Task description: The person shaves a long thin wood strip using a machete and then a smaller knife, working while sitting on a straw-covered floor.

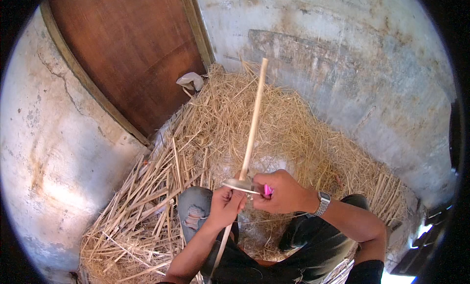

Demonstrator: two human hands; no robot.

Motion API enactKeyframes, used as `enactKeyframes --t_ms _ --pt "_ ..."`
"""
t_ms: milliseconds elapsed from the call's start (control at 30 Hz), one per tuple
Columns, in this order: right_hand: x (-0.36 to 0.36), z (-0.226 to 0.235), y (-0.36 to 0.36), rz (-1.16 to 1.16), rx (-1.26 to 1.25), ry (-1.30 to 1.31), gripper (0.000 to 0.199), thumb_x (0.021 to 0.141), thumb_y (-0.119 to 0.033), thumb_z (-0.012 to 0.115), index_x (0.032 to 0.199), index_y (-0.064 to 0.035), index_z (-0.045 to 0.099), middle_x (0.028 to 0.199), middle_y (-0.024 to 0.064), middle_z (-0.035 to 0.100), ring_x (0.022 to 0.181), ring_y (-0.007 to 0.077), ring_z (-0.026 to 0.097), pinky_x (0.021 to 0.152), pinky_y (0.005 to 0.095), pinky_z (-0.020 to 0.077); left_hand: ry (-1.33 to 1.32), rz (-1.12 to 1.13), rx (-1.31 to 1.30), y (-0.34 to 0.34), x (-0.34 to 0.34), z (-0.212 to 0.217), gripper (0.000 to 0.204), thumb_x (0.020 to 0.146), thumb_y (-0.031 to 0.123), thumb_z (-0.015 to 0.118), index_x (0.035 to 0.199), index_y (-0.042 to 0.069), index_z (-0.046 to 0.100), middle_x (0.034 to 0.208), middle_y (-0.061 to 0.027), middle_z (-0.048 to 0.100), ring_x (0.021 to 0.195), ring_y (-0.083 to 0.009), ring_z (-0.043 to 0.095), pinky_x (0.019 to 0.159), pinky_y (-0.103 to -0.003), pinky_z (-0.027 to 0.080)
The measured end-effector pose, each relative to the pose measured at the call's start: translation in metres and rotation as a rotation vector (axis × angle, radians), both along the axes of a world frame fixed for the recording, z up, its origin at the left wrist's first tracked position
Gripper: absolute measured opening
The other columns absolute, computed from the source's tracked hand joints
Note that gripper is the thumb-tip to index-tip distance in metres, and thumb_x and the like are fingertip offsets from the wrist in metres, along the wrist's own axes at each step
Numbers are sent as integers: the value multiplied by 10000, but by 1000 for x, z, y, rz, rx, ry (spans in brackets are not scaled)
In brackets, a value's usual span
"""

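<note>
A long pale wooden stick (253, 122) stands tilted in front of me, its top toward the far wall. A thin round disc (239, 185) sits around the stick near its lower part. My left hand (224, 207) is closed around the stick just below the disc. My right hand (281, 192), with a metal watch on the wrist, grips at the disc's right edge and holds a small pink object (268, 190). Thin thread-like strands run from my hands across my lap. The stick's lower end passes down between my knees.
A large heap of dry straw (298, 132) fills the corner, with coarser split stalks (147, 196) at the left. A brown wooden door (132, 54) stands behind it, a crumpled pale bag (191, 81) at its foot. Rough plastered walls close in on both sides.
</note>
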State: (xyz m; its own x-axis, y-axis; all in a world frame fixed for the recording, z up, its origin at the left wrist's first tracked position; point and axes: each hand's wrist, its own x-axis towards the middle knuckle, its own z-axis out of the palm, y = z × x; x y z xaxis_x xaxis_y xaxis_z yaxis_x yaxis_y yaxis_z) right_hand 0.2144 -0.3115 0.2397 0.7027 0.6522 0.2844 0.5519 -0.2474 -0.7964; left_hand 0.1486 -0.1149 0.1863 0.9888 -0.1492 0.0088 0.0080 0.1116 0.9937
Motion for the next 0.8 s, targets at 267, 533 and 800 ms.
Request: enactKeyframes --t_ms 267,533,800 --pt "55 7 -29 -490 349 -135 170 943 -160 629 1074 -52 646 665 107 574 534 166 522 528 331 436 37 -50 7 3 -6 5 458 1051 140 524 1495 67 440 629 48 447 529 -33 415 486 -215 349" --pt "77 15 -48 -484 8 -445 310 977 -86 576 1273 -17 636 657 92 516 553 124 487 524 291 412 -40 -158 50 0 -19 -5 483 1030 84 551 1498 66 436 649 65 455 550 -20 403 490 -210 341" --pt "13 -27 -7 -185 -97 -398 549 891 -127 598 1435 -146 528 687 124 617 569 304 620 534 418 513 51 15 -57 0 -16 -1 307 1024 110 576 1321 36 589 624 66 461 514 -6 377 441 -217 276"
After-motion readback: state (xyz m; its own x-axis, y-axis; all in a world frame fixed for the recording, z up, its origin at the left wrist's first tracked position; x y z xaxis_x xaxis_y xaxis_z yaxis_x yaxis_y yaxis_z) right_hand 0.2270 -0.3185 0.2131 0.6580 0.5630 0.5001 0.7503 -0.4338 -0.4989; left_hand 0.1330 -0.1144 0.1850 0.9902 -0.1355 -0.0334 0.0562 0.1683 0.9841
